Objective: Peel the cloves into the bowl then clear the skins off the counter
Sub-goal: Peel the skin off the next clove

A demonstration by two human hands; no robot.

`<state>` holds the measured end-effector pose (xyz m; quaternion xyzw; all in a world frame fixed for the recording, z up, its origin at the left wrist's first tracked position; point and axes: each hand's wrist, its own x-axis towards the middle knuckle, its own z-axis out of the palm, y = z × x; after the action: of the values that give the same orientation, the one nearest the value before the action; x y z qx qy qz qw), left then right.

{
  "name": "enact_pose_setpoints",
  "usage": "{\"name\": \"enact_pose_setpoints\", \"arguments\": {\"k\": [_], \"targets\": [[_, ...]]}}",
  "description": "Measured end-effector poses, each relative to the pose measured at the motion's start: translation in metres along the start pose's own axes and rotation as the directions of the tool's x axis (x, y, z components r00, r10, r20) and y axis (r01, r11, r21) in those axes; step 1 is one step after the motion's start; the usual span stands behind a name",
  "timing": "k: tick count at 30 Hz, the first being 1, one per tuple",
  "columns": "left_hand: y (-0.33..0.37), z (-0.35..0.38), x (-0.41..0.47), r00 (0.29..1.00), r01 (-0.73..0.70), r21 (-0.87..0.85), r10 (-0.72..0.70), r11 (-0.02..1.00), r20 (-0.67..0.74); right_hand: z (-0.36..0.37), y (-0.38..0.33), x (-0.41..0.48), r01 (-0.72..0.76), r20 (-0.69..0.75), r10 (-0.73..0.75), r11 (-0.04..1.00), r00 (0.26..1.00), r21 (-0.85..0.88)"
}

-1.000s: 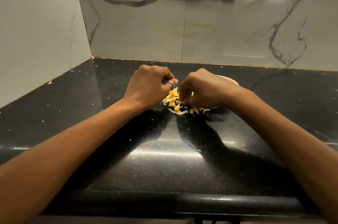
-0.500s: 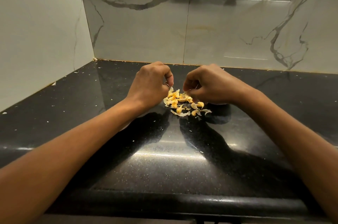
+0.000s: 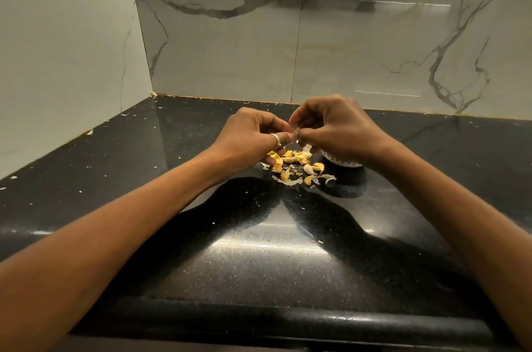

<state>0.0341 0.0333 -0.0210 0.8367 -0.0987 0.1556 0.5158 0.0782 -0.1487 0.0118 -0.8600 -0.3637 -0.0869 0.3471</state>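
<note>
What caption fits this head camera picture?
Left hand and right hand pinch a clove over the garlic pile by the bowl.

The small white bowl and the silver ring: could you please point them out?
Small white bowl (image 3: 342, 162): head view, its patterned lower wall.
Silver ring (image 3: 275, 140): head view, the band's top.

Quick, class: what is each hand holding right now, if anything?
Left hand: fingers pinch a small clove, mostly hidden.
Right hand: fingers pinch the same clove.

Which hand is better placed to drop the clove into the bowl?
Right hand: both pinch the clove, but the bowl sits beneath the right; the left hand hovers over the garlic pile.
</note>
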Motion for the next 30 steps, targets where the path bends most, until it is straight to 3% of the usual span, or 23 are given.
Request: {"name": "enact_pose_setpoints", "arguments": {"k": [5,14,17,21,30], "targets": [[0.002,0.0,-0.001,0.997,0.076,-0.093,-0.074,0.993,0.031,0.001,0.002,-0.001,-0.019,-0.029,0.021,0.997,0.999,0.077],[0.007,-0.006,-0.002,0.991,0.132,-0.243,-0.12,0.961,0.063,0.007,0.0,-0.001,-0.136,-0.021,0.157,0.909,0.987,0.395],[0.005,-0.005,-0.002,0.994,0.109,-0.171,-0.103,0.979,0.047,0.01,0.001,-0.001,-0.118,-0.032,0.139,0.928,0.99,0.354],[0.002,-0.005,-0.001,0.997,0.003,0.009,-0.003,1.0,-0.082,0.013,0.001,0.0,-0.066,-0.091,0.096,0.957,0.991,0.283],[0.002,-0.006,-0.001,0.979,-0.122,0.113,0.138,0.986,-0.148,0.017,0.002,0.0,-0.01,-0.125,0.035,0.982,0.992,0.191]]}}
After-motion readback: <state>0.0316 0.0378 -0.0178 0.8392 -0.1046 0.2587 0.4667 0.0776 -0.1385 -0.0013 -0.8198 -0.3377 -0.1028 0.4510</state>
